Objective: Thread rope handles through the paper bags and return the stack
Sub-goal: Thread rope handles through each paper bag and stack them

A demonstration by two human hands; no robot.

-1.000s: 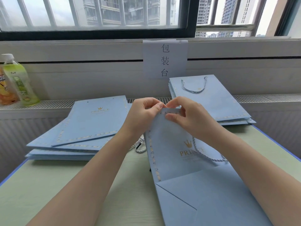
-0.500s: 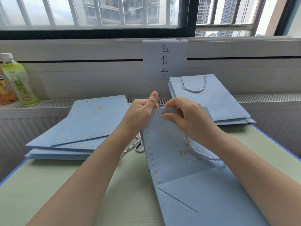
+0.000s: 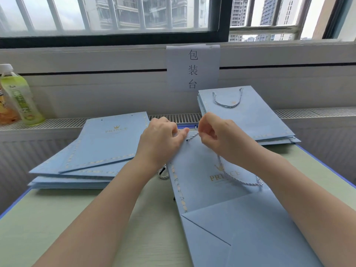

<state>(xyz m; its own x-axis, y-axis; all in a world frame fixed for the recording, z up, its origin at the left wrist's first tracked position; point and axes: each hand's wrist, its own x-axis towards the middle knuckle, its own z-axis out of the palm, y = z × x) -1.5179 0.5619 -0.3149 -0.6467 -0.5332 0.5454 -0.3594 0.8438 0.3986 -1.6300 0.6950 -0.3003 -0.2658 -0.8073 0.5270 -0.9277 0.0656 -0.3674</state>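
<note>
**Desk:** What sits in front of the person, and which way does it run?

**Photographer:** One flat blue paper bag (image 3: 212, 182) lies on the pale green table (image 3: 57, 228), long axis running away from the viewer, open top at the far end, folded base nearest. The left hand (image 3: 161, 139) pinches the top edge beside a punched hole. The right hand (image 3: 215, 135), fingers curled, grips a twisted rope handle (image 3: 238, 180) that comes out of that hole and loops over the bag's front.

**Desk:** And the counts?

**Photographer:** Two hands, one bag in work. An unthreaded stack (image 3: 92, 151) lies fanned at left; I cannot count its bags. A threaded stack (image 3: 248, 120) sits at right, one handle showing on top. Another rope (image 3: 163, 174) peeks out by the left wrist. One green bottle (image 3: 21, 97) stands on the ledge, and one paper sign (image 3: 192, 68) hangs on the wall.
</note>
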